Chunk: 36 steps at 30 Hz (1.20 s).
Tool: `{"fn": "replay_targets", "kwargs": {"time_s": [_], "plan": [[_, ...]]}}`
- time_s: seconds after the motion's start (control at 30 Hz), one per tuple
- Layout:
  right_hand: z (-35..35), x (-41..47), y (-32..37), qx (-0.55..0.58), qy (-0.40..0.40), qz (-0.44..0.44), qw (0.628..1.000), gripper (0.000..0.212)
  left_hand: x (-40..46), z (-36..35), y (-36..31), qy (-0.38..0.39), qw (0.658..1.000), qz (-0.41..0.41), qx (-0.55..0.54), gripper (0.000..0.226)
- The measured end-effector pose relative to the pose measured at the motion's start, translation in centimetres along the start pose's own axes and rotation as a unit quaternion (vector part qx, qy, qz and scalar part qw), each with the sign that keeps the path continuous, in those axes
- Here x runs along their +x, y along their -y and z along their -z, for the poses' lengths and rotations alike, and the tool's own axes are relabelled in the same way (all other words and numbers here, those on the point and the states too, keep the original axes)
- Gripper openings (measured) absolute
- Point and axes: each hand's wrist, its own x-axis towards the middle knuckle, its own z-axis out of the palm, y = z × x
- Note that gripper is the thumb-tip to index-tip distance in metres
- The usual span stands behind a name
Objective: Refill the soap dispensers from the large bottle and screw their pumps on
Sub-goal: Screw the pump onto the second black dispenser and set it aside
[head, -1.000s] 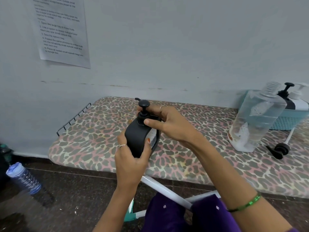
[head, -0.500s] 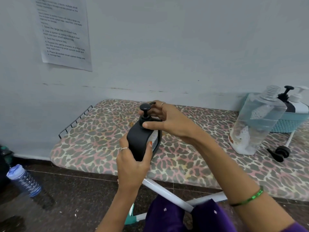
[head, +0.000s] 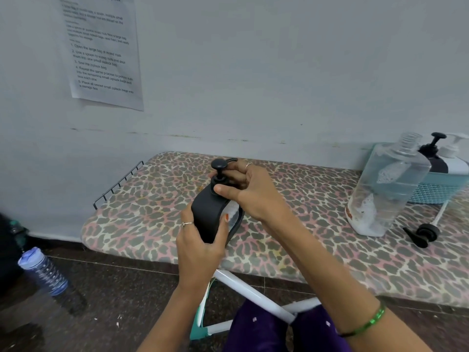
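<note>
A blue water bottle (head: 43, 271) lies on the floor at far left. On the wall above, a printed sheet (head: 100, 50) lists steps; "1. Open the large bag of mixed nuts" is readable. Over the leopard-print board (head: 157, 199), the left hand (head: 200, 246) wraps the lower body of a black dispenser (head: 209, 217), thumb pressed on its front. The right hand (head: 250, 191) pinches the pump (head: 219, 174) collar between thumb and curled fingers. Further right stand a clear large bottle (head: 388, 189), uncapped, its label unreadable, a loose black pump (head: 423, 233) and a teal basket (head: 441, 186) holding 2 dispensers.
</note>
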Motion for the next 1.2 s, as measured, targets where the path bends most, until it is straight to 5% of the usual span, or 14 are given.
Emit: {"fn": "replay_targets", "kwargs": {"time_s": [0.27, 0.53, 0.67, 0.77, 0.9, 1.03, 1.2], "plan": [[3.8, 0.7, 0.2, -0.219, 0.218, -0.057, 0.949, 0.084, 1.2, 0.6, 0.3, 0.092, 0.984, 0.067, -0.136, 0.039], [8.6, -2.8, 2.5, -0.354, 0.088, -0.064, 0.929, 0.055, 3.5, -1.2, -1.7, 0.216, 0.970, 0.014, -0.112, 0.042], [10.8, -5.9, 4.6, -0.352, -0.020, -0.050, 0.934, 0.030, 4.5, -3.3, -2.9, 0.298, 0.942, 0.025, -0.153, 0.079], [13.0, -8.0, 7.0, -0.348, -0.069, -0.058, 0.933, 0.032, 5.4, -5.0, -4.2, 0.326, 0.924, 0.054, -0.191, 0.082], [17.2, -10.5, 9.8, -0.321, -0.121, -0.086, 0.935, 0.034, 6.5, -8.4, -4.7, 0.387, 0.914, 0.105, -0.056, 0.037], [21.5, -12.8, 12.4, -0.339, -0.192, -0.077, 0.918, 0.047, 7.2, -12.1, -4.3, 0.483, 0.856, 0.055, 0.177, 0.064], [27.1, -12.9, 13.8, -0.332, -0.354, -0.032, 0.874, 0.039, 6.8, -15.0, -6.3, 0.549, 0.758, 0.021, 0.352, 0.049]]}}
